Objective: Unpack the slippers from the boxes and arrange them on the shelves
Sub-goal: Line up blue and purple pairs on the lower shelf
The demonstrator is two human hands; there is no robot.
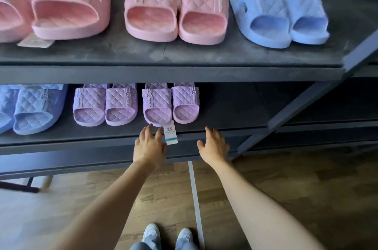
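A purple quilted slipper pair [170,103] stands on the lower shelf [225,127], with a white paper tag [170,132] hanging over the shelf edge. My left hand [150,145] is open just in front of this pair, its fingers beside the tag. My right hand [213,144] is open to the right, fingers spread over the shelf's front edge, holding nothing. A second purple pair [105,104] stands to the left, then a blue pair [30,108]. On the upper shelf [184,53] sit two pink pairs [176,8] [51,4] and a blue pair [280,16].
The dark shelf unit has a slanted metal brace [306,106] at its right end. The right part of the lower shelf holds nothing. A wooden floor [266,184] with a white line [195,198] lies below, and my shoes [167,235] stand at the bottom.
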